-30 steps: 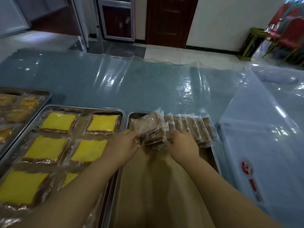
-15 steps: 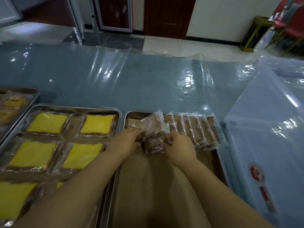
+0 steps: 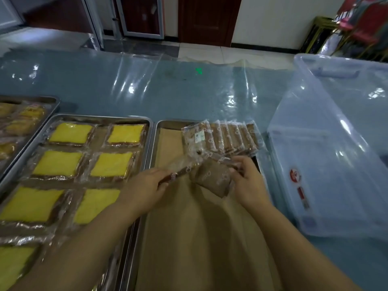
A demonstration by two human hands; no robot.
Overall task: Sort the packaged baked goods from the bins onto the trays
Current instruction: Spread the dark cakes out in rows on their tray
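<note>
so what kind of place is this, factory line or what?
Probably a small bakery packing room rather than a factory line: steel trays of wrapped yellow cake slices, a table under clear plastic sheeting, and a clear storage bin beside them.

So three trays sit side by side on the bench. The left tray is half out of view. The middle tray has cakes lying flat in two columns. The right tray has a liner in it, with packs leaning in a row at its far right corner. A bin stands right of that.
</note>
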